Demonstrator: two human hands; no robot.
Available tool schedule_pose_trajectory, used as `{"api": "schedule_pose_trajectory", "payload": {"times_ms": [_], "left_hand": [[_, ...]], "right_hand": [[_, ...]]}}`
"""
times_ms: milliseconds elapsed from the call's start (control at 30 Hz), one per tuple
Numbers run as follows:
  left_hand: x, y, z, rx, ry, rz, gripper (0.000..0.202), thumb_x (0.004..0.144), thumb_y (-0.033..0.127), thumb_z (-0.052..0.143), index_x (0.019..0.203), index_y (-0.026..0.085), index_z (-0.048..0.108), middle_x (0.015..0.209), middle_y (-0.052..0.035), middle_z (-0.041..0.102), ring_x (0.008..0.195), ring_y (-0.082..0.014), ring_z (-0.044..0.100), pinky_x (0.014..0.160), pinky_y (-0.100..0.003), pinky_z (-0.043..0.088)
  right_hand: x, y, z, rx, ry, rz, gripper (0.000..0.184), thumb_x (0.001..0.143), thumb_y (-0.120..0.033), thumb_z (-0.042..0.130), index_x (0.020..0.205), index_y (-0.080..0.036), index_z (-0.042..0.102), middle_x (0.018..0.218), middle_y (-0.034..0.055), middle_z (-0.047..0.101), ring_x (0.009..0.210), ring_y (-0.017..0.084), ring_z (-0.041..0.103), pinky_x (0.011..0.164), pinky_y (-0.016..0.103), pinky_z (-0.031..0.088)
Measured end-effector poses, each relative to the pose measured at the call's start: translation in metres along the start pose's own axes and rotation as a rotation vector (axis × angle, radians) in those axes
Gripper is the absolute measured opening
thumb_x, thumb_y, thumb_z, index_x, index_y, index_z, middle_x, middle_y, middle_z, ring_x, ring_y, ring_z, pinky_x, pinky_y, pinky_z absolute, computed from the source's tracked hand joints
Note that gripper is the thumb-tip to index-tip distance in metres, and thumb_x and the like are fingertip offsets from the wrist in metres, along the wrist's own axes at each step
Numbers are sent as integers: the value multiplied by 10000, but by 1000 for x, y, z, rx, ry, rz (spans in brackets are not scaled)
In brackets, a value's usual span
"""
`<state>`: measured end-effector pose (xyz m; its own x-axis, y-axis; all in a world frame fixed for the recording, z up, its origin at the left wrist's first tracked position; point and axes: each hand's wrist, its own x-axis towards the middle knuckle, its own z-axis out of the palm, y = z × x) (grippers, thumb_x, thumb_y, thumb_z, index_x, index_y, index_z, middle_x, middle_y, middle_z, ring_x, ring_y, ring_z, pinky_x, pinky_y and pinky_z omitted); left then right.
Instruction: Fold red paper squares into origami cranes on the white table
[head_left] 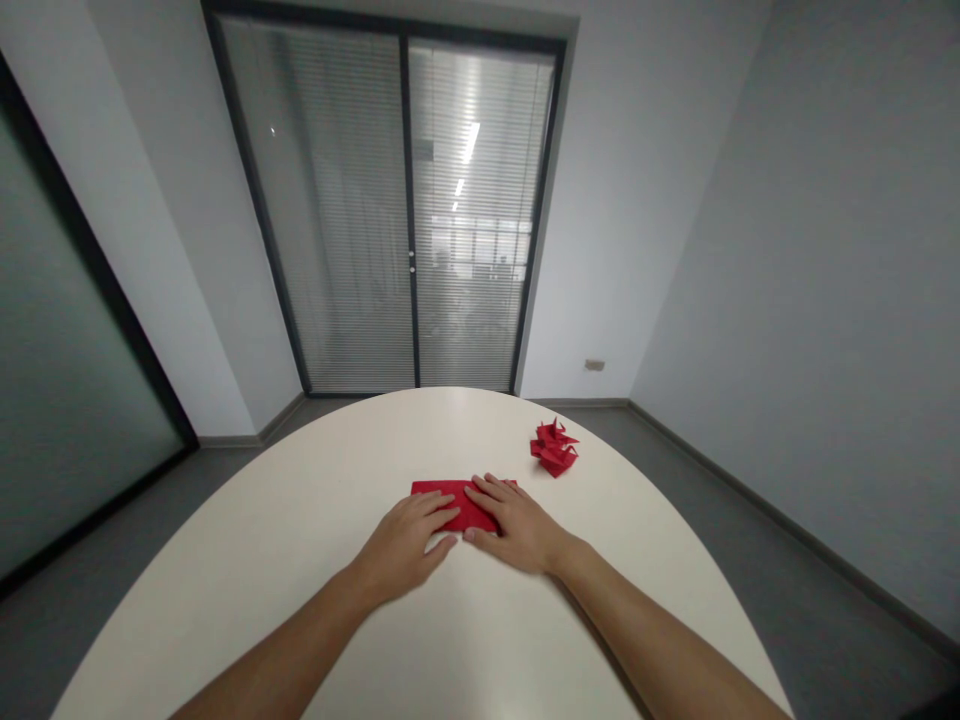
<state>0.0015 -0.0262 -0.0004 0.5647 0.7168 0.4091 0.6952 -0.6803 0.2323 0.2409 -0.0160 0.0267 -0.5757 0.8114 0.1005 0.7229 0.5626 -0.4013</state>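
Observation:
A red sheet of paper (466, 514), apparently folded into a wide rectangle, lies flat on the pale round table (450, 430). My left hand (409, 540) rests over its left part, fingers stretched out across the paper and thumb near the front edge. Over the right part lies my right hand (521, 527), also flat with fingers extended toward the far edge. Both palms hide the ends of the paper. The middle strip between the fingertips shows.
Red folded-paper figures (554, 447), like origami cranes, sit together at the table's back right. Beyond the table stand glass doors with blinds (411, 250). A wall socket (594, 365) is low on the back wall.

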Motion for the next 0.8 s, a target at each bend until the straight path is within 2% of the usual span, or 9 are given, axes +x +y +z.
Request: {"api": "schedule_pose_trajectory", "payload": {"times_ms": [167, 300, 433, 567, 700, 800], "left_hand": [[2, -2, -1, 46, 36, -65, 322, 945, 170, 499, 1164, 229, 727, 1262, -61, 703, 1176, -259, 630, 1071, -488, 454], [3, -2, 0, 67, 61, -133, 352, 907, 98, 495, 1128, 217, 741, 1218, -68, 723, 1144, -267, 650, 1078, -516, 438], [3, 0, 0, 44, 93, -103, 373, 881, 89, 526, 1162, 234, 725, 1218, -63, 722, 1127, -260, 654, 1054, -493, 464], [6, 6, -6, 34, 73, -69, 308, 912, 157, 556, 1153, 253, 721, 1184, -49, 734, 1067, -260, 676, 952, -443, 534], [7, 6, -9, 45, 41, -82, 300, 913, 137, 547, 1115, 263, 731, 1154, -22, 749, 1032, -242, 697, 931, -409, 550], [5, 1, -8, 39, 88, -131, 312, 916, 137, 524, 1107, 266, 733, 1124, -18, 762, 1011, -234, 712, 921, -394, 557]], "right_hand": [[1, 1, -1, -46, 23, -41, 760, 894, -599, 568, 1493, -148, 447, 1553, 174, 385, 1452, 374, 327, 1184, 551, 258], [2, 4, -1, -51, 106, -96, 618, 879, -397, 611, 1428, -123, 532, 1452, 174, 533, 1383, 347, 450, 1151, 502, 350], [4, 5, -1, -48, 153, -128, 493, 848, -218, 562, 1334, -165, 623, 1359, 119, 630, 1302, 283, 546, 1115, 422, 413], [3, -5, -4, -43, 145, -177, 427, 871, -196, 518, 1272, -203, 664, 1284, 74, 685, 1244, 248, 592, 1094, 379, 433], [2, -11, -5, -26, 149, -188, 429, 874, -201, 512, 1278, -217, 654, 1274, 59, 691, 1220, 243, 606, 1072, 364, 446], [2, -8, -5, -13, 153, -140, 474, 834, -185, 529, 1292, -228, 643, 1298, 55, 677, 1203, 252, 615, 1058, 373, 453]]}}
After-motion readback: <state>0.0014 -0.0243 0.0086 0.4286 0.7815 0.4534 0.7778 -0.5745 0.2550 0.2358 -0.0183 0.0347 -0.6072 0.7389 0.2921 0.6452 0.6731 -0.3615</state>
